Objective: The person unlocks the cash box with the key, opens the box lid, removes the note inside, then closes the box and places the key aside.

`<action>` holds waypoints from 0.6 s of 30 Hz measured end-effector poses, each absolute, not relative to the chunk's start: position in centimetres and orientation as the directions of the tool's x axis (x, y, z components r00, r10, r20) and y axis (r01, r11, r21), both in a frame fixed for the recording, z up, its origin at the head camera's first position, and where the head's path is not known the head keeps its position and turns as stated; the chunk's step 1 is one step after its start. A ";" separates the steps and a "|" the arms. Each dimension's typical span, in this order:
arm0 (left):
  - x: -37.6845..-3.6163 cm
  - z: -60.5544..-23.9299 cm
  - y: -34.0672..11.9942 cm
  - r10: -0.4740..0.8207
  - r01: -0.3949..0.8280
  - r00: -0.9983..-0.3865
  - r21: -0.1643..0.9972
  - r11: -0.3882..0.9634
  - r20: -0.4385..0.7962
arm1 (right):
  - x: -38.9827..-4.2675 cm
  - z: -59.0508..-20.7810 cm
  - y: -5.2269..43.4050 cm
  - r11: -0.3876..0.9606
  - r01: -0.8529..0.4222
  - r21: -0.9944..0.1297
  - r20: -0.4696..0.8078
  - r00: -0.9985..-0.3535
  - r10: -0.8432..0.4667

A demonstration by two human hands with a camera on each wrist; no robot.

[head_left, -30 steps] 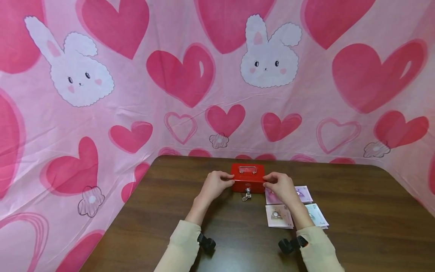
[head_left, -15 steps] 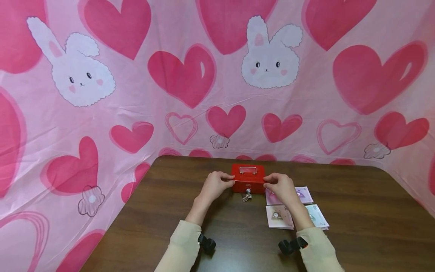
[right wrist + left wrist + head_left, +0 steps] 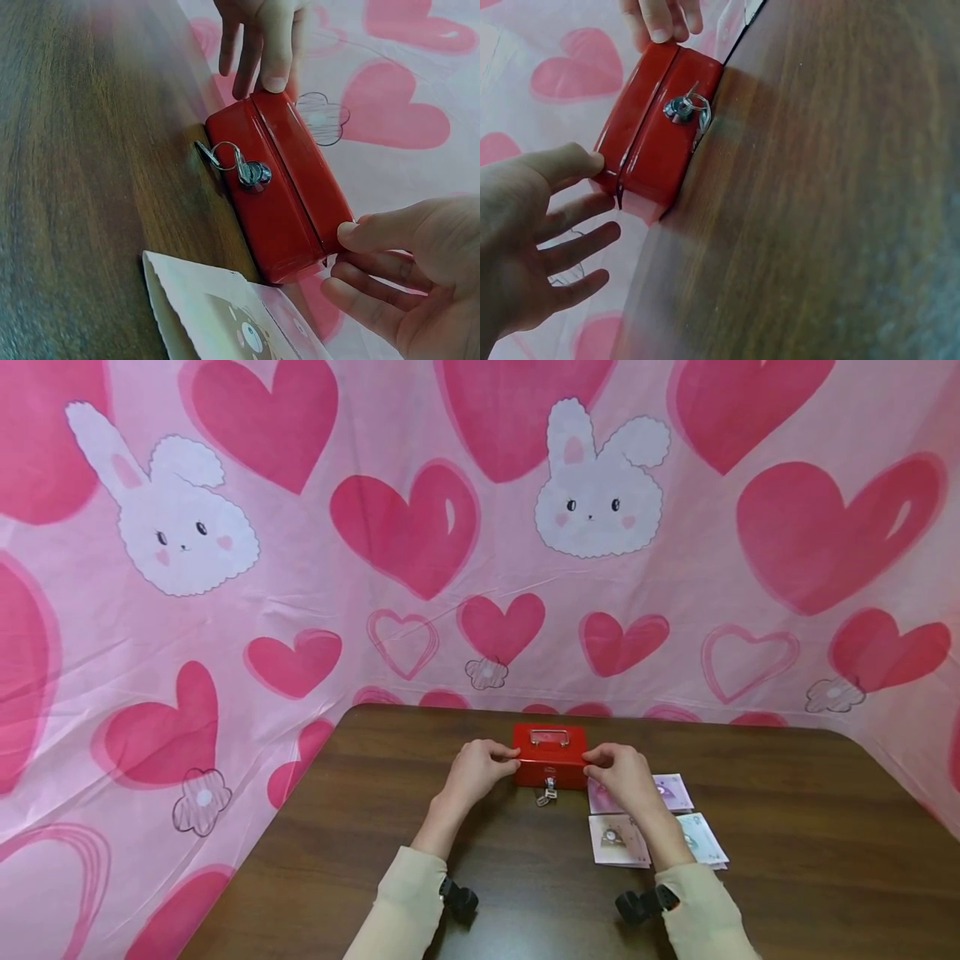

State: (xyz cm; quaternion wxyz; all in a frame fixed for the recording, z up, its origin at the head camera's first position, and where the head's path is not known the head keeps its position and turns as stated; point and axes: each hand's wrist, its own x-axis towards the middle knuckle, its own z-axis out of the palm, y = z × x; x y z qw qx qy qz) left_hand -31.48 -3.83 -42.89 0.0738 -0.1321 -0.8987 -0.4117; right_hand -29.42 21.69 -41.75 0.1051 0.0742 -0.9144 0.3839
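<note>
A small red metal cash box (image 3: 531, 773) sits toward the back of the table, a wire handle (image 3: 550, 737) lying on its lid. Keys on a ring (image 3: 223, 154) hang from the lock (image 3: 676, 111) in its front. My left hand (image 3: 477, 770) pinches the lid's left end between thumb and index finger, its other fingers spread apart. At the opposite end, my right hand (image 3: 624, 774) holds the lid's corner the same way, thumb on the front edge. A thin dark seam separates lid and base.
Stacks of play banknotes lie right of the box: a brownish bear-printed one (image 3: 617, 841), a purple one (image 3: 675, 792) and a teal one (image 3: 699, 837), partly under the right forearm. A pink heart-patterned cloth (image 3: 495, 560) hangs behind the brown wooden table (image 3: 810, 827).
Both hands keep their hold at the ends of the box lid. The head view has shifted very slightly; otherwise nothing visibly differs.
</note>
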 end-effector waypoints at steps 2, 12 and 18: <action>-31.5 -42.9 -3.8 0.175 0.301 -0.953 0.716 0.629 0.247 | -29.4 -41.8 21.7 0.701 -0.219 -0.679 0.248 -0.967 -0.062; -31.4 -42.8 -3.2 0.185 0.302 -0.953 0.695 0.653 0.241 | -29.2 -41.8 22.0 0.730 -0.243 -0.638 0.278 -0.958 -0.075; -31.4 -42.8 -3.5 0.193 0.309 -0.950 0.681 0.664 0.244 | -29.2 -41.7 22.1 0.721 -0.251 -0.646 0.274 -0.958 -0.088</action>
